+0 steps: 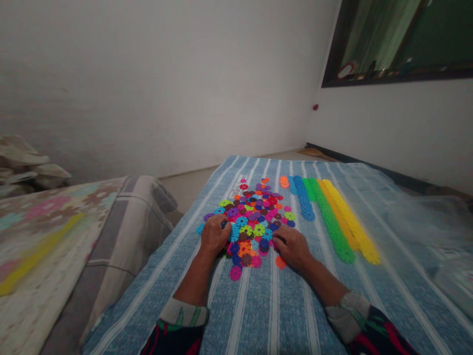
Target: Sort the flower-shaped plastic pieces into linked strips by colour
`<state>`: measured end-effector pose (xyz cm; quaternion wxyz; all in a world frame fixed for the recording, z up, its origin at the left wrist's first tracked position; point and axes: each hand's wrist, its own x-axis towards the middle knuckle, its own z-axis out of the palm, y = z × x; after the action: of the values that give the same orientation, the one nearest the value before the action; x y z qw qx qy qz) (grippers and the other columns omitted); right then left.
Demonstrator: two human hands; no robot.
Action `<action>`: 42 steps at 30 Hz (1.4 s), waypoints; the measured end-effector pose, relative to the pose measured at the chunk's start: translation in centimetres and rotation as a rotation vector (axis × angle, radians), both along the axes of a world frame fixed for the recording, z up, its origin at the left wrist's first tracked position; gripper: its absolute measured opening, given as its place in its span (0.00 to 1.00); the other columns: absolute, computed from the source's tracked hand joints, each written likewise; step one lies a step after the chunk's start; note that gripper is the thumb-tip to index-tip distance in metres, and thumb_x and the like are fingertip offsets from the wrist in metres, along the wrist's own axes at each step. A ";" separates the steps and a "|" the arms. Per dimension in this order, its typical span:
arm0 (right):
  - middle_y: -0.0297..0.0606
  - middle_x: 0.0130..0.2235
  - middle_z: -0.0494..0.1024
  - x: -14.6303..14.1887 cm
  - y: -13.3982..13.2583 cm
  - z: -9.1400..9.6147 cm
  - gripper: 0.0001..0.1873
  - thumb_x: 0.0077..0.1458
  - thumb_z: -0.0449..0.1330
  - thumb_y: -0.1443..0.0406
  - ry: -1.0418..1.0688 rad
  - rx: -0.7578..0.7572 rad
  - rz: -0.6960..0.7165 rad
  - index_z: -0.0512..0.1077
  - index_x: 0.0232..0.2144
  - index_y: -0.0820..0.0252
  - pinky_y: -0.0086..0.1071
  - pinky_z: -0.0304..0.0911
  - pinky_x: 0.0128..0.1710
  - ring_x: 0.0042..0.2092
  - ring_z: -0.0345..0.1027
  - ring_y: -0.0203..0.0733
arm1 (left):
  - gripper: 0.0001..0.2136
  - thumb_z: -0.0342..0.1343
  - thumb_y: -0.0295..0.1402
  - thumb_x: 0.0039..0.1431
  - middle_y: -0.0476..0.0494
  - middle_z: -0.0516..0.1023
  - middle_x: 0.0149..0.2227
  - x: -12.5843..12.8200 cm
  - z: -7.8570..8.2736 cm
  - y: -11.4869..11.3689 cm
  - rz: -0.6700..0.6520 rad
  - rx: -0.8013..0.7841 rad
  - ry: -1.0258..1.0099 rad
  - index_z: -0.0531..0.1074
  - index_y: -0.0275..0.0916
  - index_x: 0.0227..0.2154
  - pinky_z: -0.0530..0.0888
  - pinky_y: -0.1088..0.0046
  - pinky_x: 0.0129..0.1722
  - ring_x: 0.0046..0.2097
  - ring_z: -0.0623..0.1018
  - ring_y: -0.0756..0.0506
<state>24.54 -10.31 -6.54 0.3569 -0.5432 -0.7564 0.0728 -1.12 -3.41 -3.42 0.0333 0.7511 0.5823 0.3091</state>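
Head view: a heap of colourful notched discs [259,230] is flanked by two bare hands at the centre of the frame

The heap is spread on a blue striped cloth [254,315]; at its left edge the left hand [215,235] is placed with fingers curled in, a dark blue piece [223,225] being seen beside them, though whether it is gripped cannot be told; at its right edge the right hand [292,246] is set with fingers bent toward the discs, and whether anything is pinched cannot be made out; right of centre, a blue row [303,197], a green row [330,219] and a yellow row [349,219] of overlapping discs are laid out
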 end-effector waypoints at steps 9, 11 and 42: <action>0.33 0.29 0.73 0.0 0.0 0.1 0.10 0.57 0.57 0.71 -0.002 -0.011 0.008 0.73 0.25 0.58 0.30 0.54 0.37 0.34 0.66 0.37 | 0.10 0.49 0.34 0.52 0.41 0.80 0.35 0.1 0.0 -0.1 -0.002 0.003 0.015 0.76 0.39 0.28 0.72 0.63 0.47 0.42 0.77 0.40; 0.33 0.29 0.73 0.0 0.0 0.1 0.10 0.57 0.57 0.70 -0.004 -0.016 0.005 0.73 0.25 0.57 0.30 0.54 0.37 0.34 0.66 0.37 | 0.10 0.49 0.34 0.52 0.41 0.81 0.35 0.1 0.0 -0.1 -0.001 0.012 0.015 0.75 0.39 0.28 0.72 0.62 0.47 0.42 0.77 0.40; 0.34 0.30 0.73 0.2 0.1 0.0 0.10 0.57 0.56 0.70 -0.006 -0.018 0.012 0.74 0.26 0.57 0.30 0.55 0.37 0.34 0.66 0.38 | 0.10 0.48 0.34 0.55 0.41 0.81 0.36 0.2 0.0 -0.2 -0.001 -0.019 0.064 0.74 0.40 0.29 0.72 0.64 0.46 0.42 0.78 0.41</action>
<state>24.69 -10.24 -6.54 0.3494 -0.5420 -0.7601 0.0802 -0.88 -3.60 -3.44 0.0218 0.7606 0.5856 0.2795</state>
